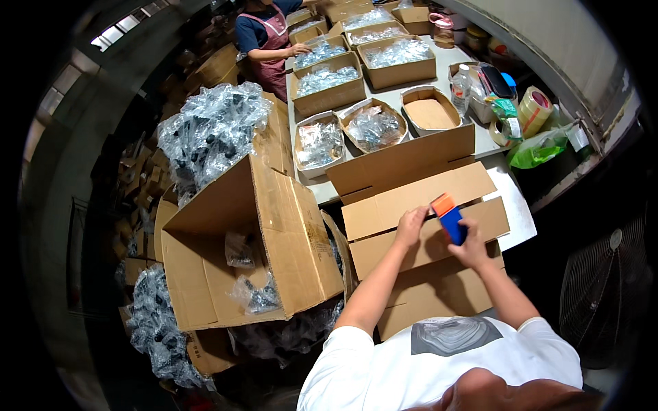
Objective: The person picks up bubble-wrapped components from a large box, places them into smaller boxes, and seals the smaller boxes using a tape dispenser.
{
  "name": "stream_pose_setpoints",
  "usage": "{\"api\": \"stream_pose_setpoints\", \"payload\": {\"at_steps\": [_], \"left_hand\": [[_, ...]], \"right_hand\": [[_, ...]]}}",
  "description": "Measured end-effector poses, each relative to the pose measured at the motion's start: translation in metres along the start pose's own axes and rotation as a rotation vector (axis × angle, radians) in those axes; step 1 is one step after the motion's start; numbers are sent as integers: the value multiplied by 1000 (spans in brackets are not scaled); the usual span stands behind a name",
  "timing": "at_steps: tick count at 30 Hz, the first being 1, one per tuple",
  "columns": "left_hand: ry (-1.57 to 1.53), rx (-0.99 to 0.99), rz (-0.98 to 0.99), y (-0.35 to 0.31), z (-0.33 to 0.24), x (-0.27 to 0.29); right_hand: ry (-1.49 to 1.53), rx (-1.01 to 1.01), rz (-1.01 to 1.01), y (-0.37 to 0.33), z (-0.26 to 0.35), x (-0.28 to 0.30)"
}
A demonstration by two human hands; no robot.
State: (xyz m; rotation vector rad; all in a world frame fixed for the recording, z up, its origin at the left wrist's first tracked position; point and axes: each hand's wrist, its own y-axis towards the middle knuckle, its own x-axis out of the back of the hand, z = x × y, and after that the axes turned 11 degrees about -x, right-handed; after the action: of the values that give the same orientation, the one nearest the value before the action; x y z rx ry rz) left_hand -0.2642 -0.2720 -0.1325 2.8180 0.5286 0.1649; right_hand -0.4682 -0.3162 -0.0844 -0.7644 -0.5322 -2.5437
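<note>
Folded inward, edges not quite meeting

A long white desk [515,205] runs away from the person, carrying rows of open brown cardboard boxes [404,75] full of clear plastic bags. To the left, a large brown cardboard carton [296,240] lies tipped with its mouth toward the person, a few bagged parts [257,296] inside.

At the near end is the brown carton with long flaps [439,277]. One cardboard panel [411,161] stands raised at its far side; the rear flap [384,212] and the front flap [430,240] lie folded inward, a dark gap showing between them toward the right.

The step in hand looks like lining up these two flaps for fastening, with a blue-and-orange block-shaped tool [449,219] — probably a tape dispenser. It is above the front flap, tilted, its orange end up and to the left, beside the gap; whether it touches the cardboard I cannot tell.

The right hand [471,246] is clamped around the tool's blue end. The left hand [411,227] is at the flaps, fingertips just left of the orange end; whether they pinch anything is unclear. The next move seems to call for level edges — and a steady left hand beside the seam.
</note>
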Motion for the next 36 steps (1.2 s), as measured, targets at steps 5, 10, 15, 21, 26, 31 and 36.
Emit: {"api": "stream_pose_setpoints", "payload": {"at_steps": [5,10,15,21,26,31,36], "left_hand": [[-545,353,-40,28,-21,6],[291,254,18,43,-3,12],[839,-144,-196,79,4,26],[1124,214,167,110,7,8],[1317,446,342,130,24,33],[1006,98,347,125,3,-2],[1067,319,445,86,-29,23]], "right_hand": [[43,40,4,-3,7,-25],[44,-83,19,-7,22,-20],[49,-167,70,-70,34,6],[47,-228,35,-49,38,5],[45,-240,54,-35,43,-3],[-9,-238,9,-36,29,12],[-94,-254,36,-39,48,4]]}}
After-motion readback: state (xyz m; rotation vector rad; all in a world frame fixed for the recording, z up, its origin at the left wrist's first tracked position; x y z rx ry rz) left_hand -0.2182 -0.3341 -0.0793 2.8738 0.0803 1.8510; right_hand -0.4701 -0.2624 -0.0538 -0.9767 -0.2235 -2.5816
